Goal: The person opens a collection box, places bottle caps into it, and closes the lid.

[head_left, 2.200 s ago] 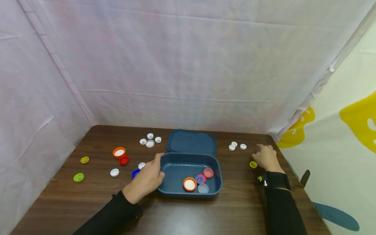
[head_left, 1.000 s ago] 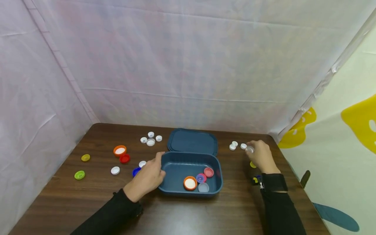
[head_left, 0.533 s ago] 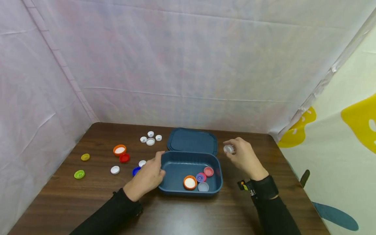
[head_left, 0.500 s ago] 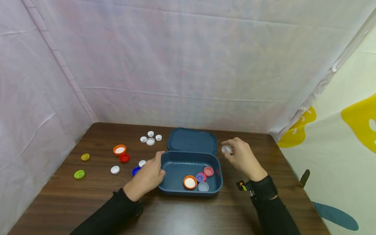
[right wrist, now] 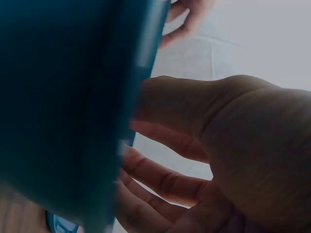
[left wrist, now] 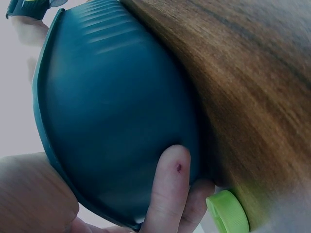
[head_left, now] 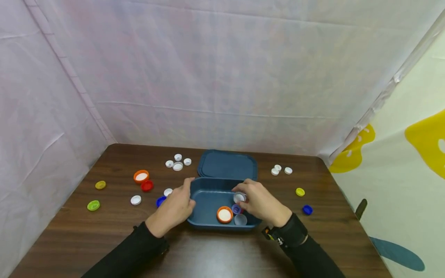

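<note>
My left hand (head_left: 175, 208) grips the left wall of a dark blue plastic box (head_left: 205, 222); in the left wrist view its fingers lie along the box's outer side. Over the right part of the box, my right hand (head_left: 262, 202) pinches a clear bottle cap (head_left: 239, 197) between thumb and fingers. Below that cap, inside the box, lie an orange-rimmed white cap (head_left: 225, 215), a purple cap (head_left: 236, 209) and a translucent cap (head_left: 240, 219). In the right wrist view the box wall hides my fingertips and the cap.
A dark blue lid (head_left: 227, 164) lies behind the box. Left on the wooden table (head_left: 222, 255) are several caps, among them a red cap (head_left: 147, 185) and a green cap (head_left: 93, 205). To the right are white caps, a yellow cap (head_left: 300, 192) and a blue cap (head_left: 307, 209).
My right hand has picked up the clear cap at the table's right and carried it left, over the box. My left hand has stayed on the box.
</note>
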Tool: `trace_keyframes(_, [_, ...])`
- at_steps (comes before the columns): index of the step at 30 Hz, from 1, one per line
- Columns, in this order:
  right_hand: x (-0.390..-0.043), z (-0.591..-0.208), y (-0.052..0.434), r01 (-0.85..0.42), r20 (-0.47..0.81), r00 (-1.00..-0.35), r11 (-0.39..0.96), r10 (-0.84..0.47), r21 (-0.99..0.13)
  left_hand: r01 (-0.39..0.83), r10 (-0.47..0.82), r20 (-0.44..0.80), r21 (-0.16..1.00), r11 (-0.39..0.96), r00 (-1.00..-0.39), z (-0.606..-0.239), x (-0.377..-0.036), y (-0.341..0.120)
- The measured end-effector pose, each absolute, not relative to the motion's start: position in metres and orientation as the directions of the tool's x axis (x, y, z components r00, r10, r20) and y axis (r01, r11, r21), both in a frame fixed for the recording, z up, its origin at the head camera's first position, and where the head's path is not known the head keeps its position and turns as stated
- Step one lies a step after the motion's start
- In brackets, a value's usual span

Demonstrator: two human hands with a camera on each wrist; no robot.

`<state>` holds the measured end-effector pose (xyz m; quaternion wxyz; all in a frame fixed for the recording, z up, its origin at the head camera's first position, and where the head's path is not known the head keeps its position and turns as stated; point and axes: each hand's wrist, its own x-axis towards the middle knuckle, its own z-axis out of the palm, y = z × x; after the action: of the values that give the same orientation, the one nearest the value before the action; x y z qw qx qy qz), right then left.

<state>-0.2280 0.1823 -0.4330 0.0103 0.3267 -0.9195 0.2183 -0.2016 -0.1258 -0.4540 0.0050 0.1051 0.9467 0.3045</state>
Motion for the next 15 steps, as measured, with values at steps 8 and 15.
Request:
trace_keyframes(8, [-0.2272,-0.4321,0.1828,-0.605,0.150,-0.784,0.689,-0.602,-0.399,0.184,0.204,0.034,0.590,0.786,-0.978,-0.4528,-0.2006,-0.1262])
trace_keyframes(15, [-0.2271,-0.4305,0.1834,-0.607,0.174,-0.786,0.686,-0.594,-0.400,0.178,0.206,0.021,0.595,0.784,-0.978,-0.4524,-0.2011,-0.1262])
